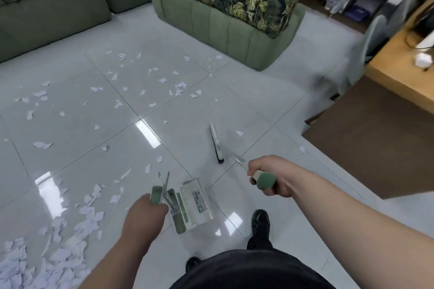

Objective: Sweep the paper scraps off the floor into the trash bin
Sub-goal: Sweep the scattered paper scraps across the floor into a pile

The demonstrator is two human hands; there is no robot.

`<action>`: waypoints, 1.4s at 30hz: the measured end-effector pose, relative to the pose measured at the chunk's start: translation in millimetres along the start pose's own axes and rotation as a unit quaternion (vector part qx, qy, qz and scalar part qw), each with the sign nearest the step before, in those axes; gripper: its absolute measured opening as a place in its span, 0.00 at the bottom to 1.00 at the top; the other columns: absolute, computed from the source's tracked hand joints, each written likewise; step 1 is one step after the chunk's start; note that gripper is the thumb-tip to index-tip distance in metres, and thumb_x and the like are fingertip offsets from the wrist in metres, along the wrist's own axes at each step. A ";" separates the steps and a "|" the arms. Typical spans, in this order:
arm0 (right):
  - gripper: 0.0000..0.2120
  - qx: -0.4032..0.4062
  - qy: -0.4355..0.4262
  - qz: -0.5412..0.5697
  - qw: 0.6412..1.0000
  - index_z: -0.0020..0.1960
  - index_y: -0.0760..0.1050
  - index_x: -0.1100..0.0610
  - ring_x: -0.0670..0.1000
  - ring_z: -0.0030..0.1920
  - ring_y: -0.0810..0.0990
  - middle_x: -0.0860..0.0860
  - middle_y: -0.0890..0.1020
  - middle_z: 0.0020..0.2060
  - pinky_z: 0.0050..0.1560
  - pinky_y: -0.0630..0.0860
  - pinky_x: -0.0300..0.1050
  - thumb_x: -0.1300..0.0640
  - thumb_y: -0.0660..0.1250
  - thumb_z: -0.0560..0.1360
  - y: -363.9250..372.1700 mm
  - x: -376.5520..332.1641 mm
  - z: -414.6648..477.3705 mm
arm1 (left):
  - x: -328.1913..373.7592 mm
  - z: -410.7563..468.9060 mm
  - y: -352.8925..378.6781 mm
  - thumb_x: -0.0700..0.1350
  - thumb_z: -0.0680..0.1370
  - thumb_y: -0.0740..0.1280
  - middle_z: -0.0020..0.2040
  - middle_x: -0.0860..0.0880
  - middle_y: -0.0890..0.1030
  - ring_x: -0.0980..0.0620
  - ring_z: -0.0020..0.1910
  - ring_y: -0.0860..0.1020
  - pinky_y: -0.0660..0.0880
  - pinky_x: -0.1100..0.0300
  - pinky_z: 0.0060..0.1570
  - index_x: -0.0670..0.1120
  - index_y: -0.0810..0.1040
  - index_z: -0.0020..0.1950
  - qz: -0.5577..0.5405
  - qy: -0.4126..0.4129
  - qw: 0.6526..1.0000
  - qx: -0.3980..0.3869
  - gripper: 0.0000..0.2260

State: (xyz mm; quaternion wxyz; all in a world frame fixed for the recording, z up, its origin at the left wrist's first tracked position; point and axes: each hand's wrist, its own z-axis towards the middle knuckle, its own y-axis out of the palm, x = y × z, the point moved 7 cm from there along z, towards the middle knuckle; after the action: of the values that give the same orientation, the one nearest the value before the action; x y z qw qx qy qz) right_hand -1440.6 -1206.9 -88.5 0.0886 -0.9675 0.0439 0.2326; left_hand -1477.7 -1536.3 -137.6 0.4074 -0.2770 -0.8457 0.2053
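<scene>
While scraps [54,258] litter the floor [131,124], dustpan [191,204] bare

a broom [217,143] is gripped at its green handle end by the right hand [267,177]; a dustpan [191,204] is held by the left hand [145,212]. paper scraps [70,237] are scattered across the tiled floor [131,129].

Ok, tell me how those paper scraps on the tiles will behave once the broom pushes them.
The paper scraps look thin and torn, so probably very light; a quick stroke of the broom may scatter them rather than gather them. The floor is glossy tile, so they should slide easily. Flat pieces may slip under the bristles or catch at the lip of the dustpan.
</scene>
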 end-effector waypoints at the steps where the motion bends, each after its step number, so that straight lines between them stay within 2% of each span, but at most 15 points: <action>1: 0.05 0.015 0.004 0.009 1.000 0.46 0.75 0.59 0.50 0.24 0.72 0.56 0.79 0.32 0.24 0.64 0.35 0.63 0.67 0.71 -23.5 2.2 2.3 | 13.7 4.9 11.0 0.38 0.73 0.62 0.33 0.47 0.72 0.46 0.31 0.69 0.66 0.56 0.33 0.43 0.70 0.40 0.010 0.010 1.000 -0.005 0.03; 5: 0.03 0.077 0.023 0.037 0.996 0.42 0.73 0.58 0.52 0.27 0.71 0.57 0.78 0.35 0.24 0.62 0.34 0.63 0.67 0.70 -119.7 14.6 12.6 | 68.6 16.7 59.3 0.39 0.73 0.63 0.34 0.44 0.76 0.43 0.32 0.72 0.69 0.55 0.35 0.41 0.75 0.45 0.048 0.022 0.999 -0.016 0.04; 11: 0.07 0.157 0.056 0.053 0.985 0.43 0.73 0.56 0.52 0.27 0.71 0.57 0.77 0.34 0.25 0.63 0.33 0.63 0.68 0.67 -259.4 28.7 39.6 | 153.9 23.4 126.5 0.39 0.74 0.62 0.36 0.43 0.78 0.44 0.31 0.74 0.70 0.57 0.34 0.41 0.75 0.45 0.115 0.056 0.992 -0.012 0.03; 15: 0.05 0.179 0.062 0.039 0.981 0.40 0.73 0.57 0.52 0.26 0.69 0.55 0.74 0.27 0.26 0.64 0.33 0.64 0.68 0.67 -331.8 34.0 57.7 | 194.3 26.1 158.7 0.38 0.73 0.61 0.34 0.44 0.77 0.44 0.29 0.73 0.69 0.58 0.32 0.42 0.74 0.43 0.156 0.064 0.986 -0.007 0.03; 20: 0.04 0.168 0.068 0.004 0.983 0.39 0.74 0.59 0.53 0.27 0.68 0.54 0.73 0.26 0.27 0.66 0.34 0.66 0.66 0.68 -380.0 34.4 94.2 | 224.8 24.8 178.5 0.37 0.73 0.62 0.33 0.42 0.76 0.43 0.29 0.71 0.67 0.56 0.32 0.39 0.73 0.42 0.166 0.052 0.984 0.028 0.02; 24: 0.05 0.111 0.047 -0.023 0.992 0.38 0.73 0.58 0.53 0.28 0.68 0.54 0.73 0.26 0.28 0.66 0.36 0.66 0.66 0.67 -361.9 18.5 119.2 | 231.4 16.4 174.9 0.38 0.73 0.63 0.31 0.45 0.74 0.44 0.29 0.70 0.67 0.56 0.32 0.41 0.71 0.40 0.156 0.021 0.986 0.047 0.02; 26: 0.05 0.074 0.033 -0.045 0.996 0.37 0.72 0.58 0.53 0.27 0.67 0.55 0.72 0.29 0.27 0.64 0.37 0.66 0.65 0.68 -333.3 6.5 124.6 | 228.7 11.3 165.1 0.38 0.72 0.63 0.30 0.46 0.73 0.44 0.29 0.70 0.66 0.57 0.32 0.43 0.70 0.39 0.148 0.002 0.987 0.063 0.03; 30: 0.07 0.005 0.014 -0.078 0.997 0.36 0.68 0.59 0.50 0.23 0.63 0.53 0.69 0.27 0.26 0.60 0.37 0.68 0.63 0.68 -268.0 -24.6 132.2 | 220.2 6.3 144.7 0.37 0.72 0.63 0.29 0.45 0.71 0.44 0.29 0.68 0.64 0.57 0.32 0.43 0.69 0.38 0.128 -0.021 0.987 0.090 0.04; 34: 0.08 -0.062 -0.012 -0.122 0.991 0.33 0.69 0.58 0.50 0.22 0.65 0.53 0.71 0.26 0.26 0.62 0.35 0.67 0.63 0.68 -201.5 -55.1 137.3 | 201.3 2.3 120.3 0.37 0.72 0.62 0.28 0.47 0.69 0.45 0.28 0.65 0.63 0.57 0.32 0.43 0.67 0.37 0.087 -0.059 0.986 0.126 0.05; 38: 0.06 -0.117 -0.034 -0.172 0.977 0.35 0.70 0.58 0.52 0.27 0.70 0.55 0.73 0.31 0.27 0.66 0.37 0.66 0.64 0.67 -133.5 -86.2 140.3 | 177.6 0.0 93.1 0.38 0.71 0.62 0.27 0.48 0.68 0.45 0.28 0.65 0.61 0.58 0.31 0.44 0.66 0.37 0.070 -0.087 0.982 0.149 0.05; 42: 0.04 -0.172 -0.045 -0.220 0.959 0.37 0.73 0.57 0.52 0.28 0.70 0.55 0.74 0.32 0.27 0.65 0.37 0.64 0.66 0.68 -64.4 -115.8 137.3 | 145.7 5.8 66.2 0.38 0.70 0.62 0.29 0.48 0.68 0.45 0.29 0.64 0.62 0.57 0.32 0.44 0.66 0.38 0.034 -0.122 0.977 0.171 0.05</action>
State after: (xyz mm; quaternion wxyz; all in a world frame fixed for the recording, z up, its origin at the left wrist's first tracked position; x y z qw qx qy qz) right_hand -1596.0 -1112.3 -146.1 -0.0284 -0.9425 -0.2144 0.2546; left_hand -1537.4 -1393.9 -95.1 0.3356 -0.2049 -0.8312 0.3930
